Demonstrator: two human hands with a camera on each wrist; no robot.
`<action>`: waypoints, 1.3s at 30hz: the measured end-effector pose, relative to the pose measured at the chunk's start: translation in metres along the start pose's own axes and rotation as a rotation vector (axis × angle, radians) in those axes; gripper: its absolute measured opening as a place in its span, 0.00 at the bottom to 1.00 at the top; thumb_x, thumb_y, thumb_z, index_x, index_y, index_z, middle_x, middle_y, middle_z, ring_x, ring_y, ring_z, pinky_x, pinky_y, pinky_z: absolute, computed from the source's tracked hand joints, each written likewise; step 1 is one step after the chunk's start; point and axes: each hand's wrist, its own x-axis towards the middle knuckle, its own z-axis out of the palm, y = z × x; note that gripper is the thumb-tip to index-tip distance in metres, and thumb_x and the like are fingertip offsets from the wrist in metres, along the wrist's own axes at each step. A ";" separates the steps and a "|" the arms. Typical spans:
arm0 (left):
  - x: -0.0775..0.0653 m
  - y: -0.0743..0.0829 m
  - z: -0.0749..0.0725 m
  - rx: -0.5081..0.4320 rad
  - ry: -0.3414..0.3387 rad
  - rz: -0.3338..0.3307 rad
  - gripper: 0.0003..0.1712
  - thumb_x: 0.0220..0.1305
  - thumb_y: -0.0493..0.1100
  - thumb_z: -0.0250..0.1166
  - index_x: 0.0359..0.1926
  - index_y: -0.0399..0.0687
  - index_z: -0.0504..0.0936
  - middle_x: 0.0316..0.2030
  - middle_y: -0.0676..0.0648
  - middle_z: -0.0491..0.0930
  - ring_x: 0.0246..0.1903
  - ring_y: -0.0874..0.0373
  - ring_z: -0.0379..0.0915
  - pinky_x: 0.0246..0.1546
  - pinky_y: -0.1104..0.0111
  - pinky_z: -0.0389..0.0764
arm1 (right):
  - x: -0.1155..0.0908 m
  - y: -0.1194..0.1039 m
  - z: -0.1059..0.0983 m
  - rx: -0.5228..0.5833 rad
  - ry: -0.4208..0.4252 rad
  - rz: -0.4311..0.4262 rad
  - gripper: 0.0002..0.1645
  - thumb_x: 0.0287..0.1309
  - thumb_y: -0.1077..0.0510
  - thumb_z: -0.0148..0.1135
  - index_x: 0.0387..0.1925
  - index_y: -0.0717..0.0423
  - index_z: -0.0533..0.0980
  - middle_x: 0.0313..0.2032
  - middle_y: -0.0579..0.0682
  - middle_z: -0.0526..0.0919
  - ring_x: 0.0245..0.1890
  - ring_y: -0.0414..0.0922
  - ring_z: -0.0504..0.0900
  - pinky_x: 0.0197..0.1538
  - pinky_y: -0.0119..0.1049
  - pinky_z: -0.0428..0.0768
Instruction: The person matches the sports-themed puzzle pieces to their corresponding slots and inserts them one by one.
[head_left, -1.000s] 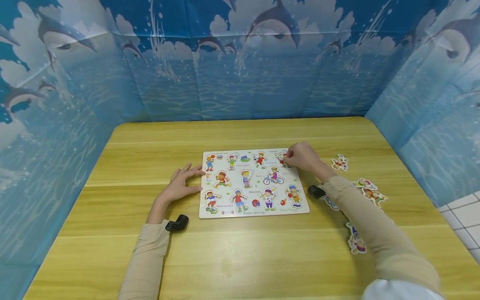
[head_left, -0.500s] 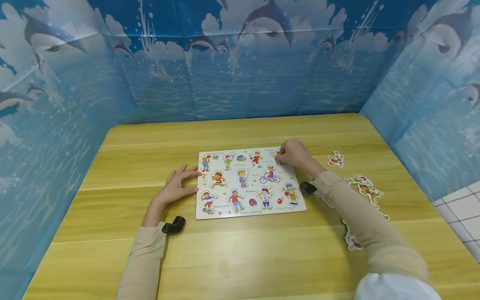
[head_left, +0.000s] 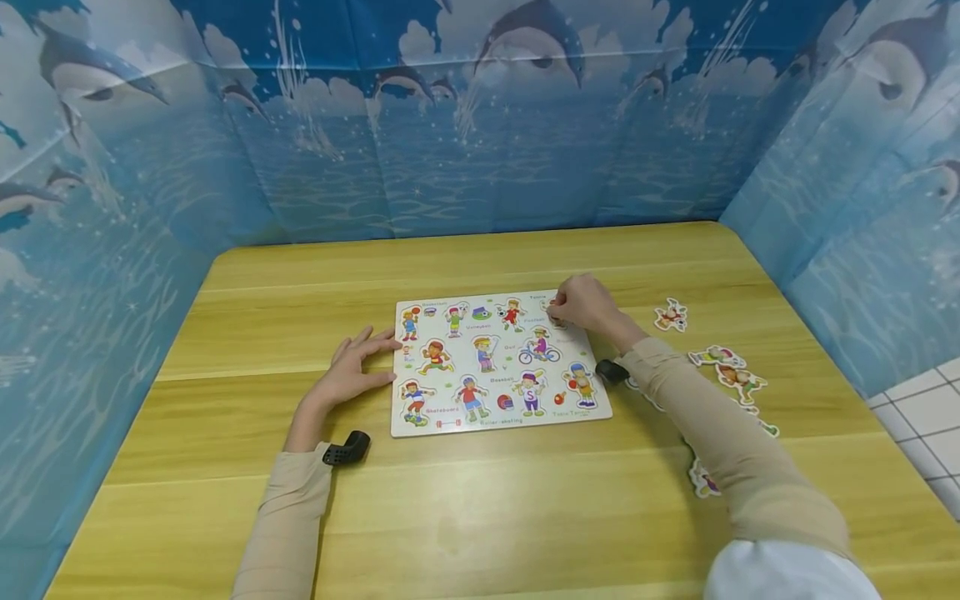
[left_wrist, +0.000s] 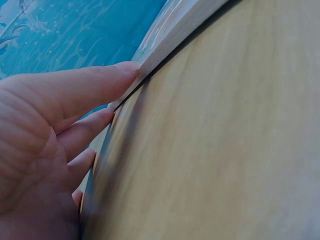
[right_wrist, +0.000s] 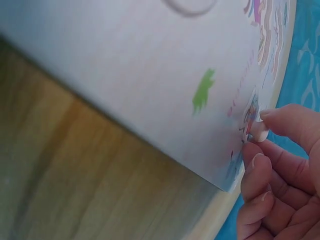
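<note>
A white puzzle board (head_left: 459,430) printed with sports children lies flat on the table. My left hand (head_left: 347,377) is at its left edge, fingers extended and apart. In the left wrist view the thumb (left_wrist: 95,89) and index tip meet the board's side. My right hand (head_left: 588,302) is over the top right corner, by the word Tennis. Up close in the right wrist view, its thumb and index finger pinch a small pale knob (right_wrist: 260,131) on a puzzle piece (right_wrist: 250,118). That piece sits at its picture on the board, partly covered by the fingers.
Loose puzzle pieces lie to the right of the board: one at the back (head_left: 671,315), others (head_left: 717,357) farther forward, some partly under the right forearm (head_left: 705,417). A dolphin-print cloth (head_left: 480,167) hangs behind the wooden table (head_left: 450,517).
The head view has shifted slightly, carrying the whole scene a little left. Both hands keep about the same places on the board, the right one still at the top right corner.
</note>
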 end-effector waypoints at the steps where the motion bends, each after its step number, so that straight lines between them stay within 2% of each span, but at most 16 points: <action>1: 0.000 0.000 0.000 0.000 -0.001 -0.001 0.27 0.57 0.41 0.66 0.59 0.45 0.73 0.70 0.40 0.58 0.73 0.37 0.34 0.69 0.42 0.28 | 0.000 0.000 0.000 0.001 -0.001 -0.001 0.16 0.54 0.53 0.64 0.16 0.56 0.78 0.13 0.48 0.75 0.14 0.40 0.66 0.20 0.29 0.62; 7: 0.000 0.001 0.000 0.000 -0.004 -0.003 0.27 0.57 0.41 0.66 0.59 0.44 0.73 0.70 0.39 0.57 0.73 0.36 0.34 0.69 0.42 0.28 | 0.001 0.002 -0.005 0.038 -0.039 -0.028 0.18 0.57 0.53 0.60 0.16 0.58 0.78 0.09 0.45 0.69 0.12 0.39 0.63 0.18 0.29 0.60; 10: 0.000 0.000 0.000 0.007 -0.005 -0.003 0.28 0.57 0.41 0.66 0.59 0.43 0.73 0.70 0.39 0.57 0.73 0.36 0.34 0.69 0.42 0.28 | 0.001 0.004 -0.009 0.068 -0.069 -0.063 0.17 0.59 0.54 0.57 0.21 0.59 0.82 0.09 0.46 0.72 0.12 0.38 0.65 0.18 0.29 0.60; 15: 0.001 0.001 -0.001 0.018 -0.009 -0.002 0.28 0.57 0.41 0.66 0.59 0.44 0.73 0.71 0.39 0.57 0.73 0.36 0.34 0.70 0.42 0.28 | -0.005 0.006 -0.017 0.094 -0.083 -0.169 0.15 0.60 0.57 0.56 0.35 0.62 0.84 0.23 0.56 0.86 0.14 0.39 0.71 0.21 0.30 0.67; 18: 0.002 0.002 -0.001 0.013 -0.009 -0.001 0.28 0.57 0.41 0.66 0.59 0.44 0.73 0.71 0.40 0.57 0.73 0.36 0.33 0.70 0.42 0.28 | -0.011 0.007 -0.023 0.112 -0.079 -0.221 0.14 0.61 0.58 0.56 0.38 0.63 0.83 0.31 0.59 0.87 0.18 0.41 0.76 0.24 0.31 0.72; 20: 0.001 0.002 -0.001 0.010 -0.008 -0.002 0.27 0.57 0.41 0.66 0.59 0.45 0.73 0.70 0.40 0.57 0.73 0.36 0.33 0.70 0.42 0.28 | -0.015 0.008 -0.026 0.113 -0.076 -0.241 0.13 0.60 0.59 0.57 0.38 0.63 0.83 0.33 0.60 0.87 0.21 0.43 0.79 0.26 0.33 0.75; 23: 0.000 0.003 0.000 0.010 -0.009 -0.005 0.27 0.57 0.41 0.66 0.59 0.44 0.73 0.70 0.40 0.57 0.73 0.36 0.33 0.70 0.42 0.28 | -0.022 0.012 -0.030 0.087 -0.069 -0.254 0.12 0.59 0.60 0.58 0.38 0.63 0.83 0.33 0.59 0.87 0.26 0.45 0.82 0.30 0.35 0.78; 30: 0.000 0.002 0.000 0.027 -0.011 -0.012 0.28 0.57 0.41 0.66 0.59 0.44 0.73 0.71 0.40 0.57 0.73 0.36 0.34 0.70 0.42 0.28 | -0.039 0.021 -0.035 0.049 -0.090 -0.249 0.11 0.58 0.61 0.59 0.38 0.63 0.83 0.32 0.58 0.87 0.29 0.46 0.82 0.34 0.39 0.80; 39: 0.000 0.004 0.000 0.016 -0.017 -0.010 0.28 0.58 0.41 0.65 0.59 0.43 0.72 0.71 0.39 0.56 0.73 0.36 0.33 0.69 0.41 0.28 | -0.055 0.029 -0.043 0.034 -0.062 -0.225 0.11 0.58 0.61 0.58 0.38 0.63 0.83 0.33 0.57 0.87 0.31 0.46 0.83 0.36 0.41 0.81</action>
